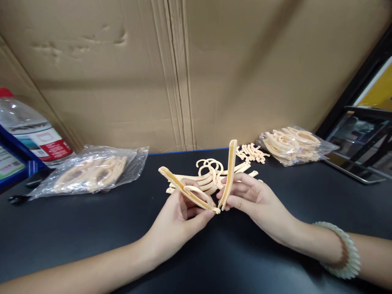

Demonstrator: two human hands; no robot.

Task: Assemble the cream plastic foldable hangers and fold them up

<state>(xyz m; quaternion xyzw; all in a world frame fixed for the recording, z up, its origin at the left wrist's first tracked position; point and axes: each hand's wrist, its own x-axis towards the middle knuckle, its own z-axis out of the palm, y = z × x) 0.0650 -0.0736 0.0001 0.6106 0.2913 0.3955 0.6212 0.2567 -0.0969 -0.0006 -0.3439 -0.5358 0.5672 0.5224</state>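
Head cam: L hand grips looped beige pc angled to 10 o'clock; R hand pinches grooved strip, tipped just past 12. Lower ends nearly meet. From there: loose pcs at 12, bagged pcs at 2.

Light: moderate, diffuse; shadows: soft diagonal band on cardboard, upper right, fainter band at left; glare: white glints on left bag, right bag and bottle, dull sheen on table; distortion: wide-angle, bottle leaning at the edge; focus: held strips fairly clear, bottle print and small parts soft.
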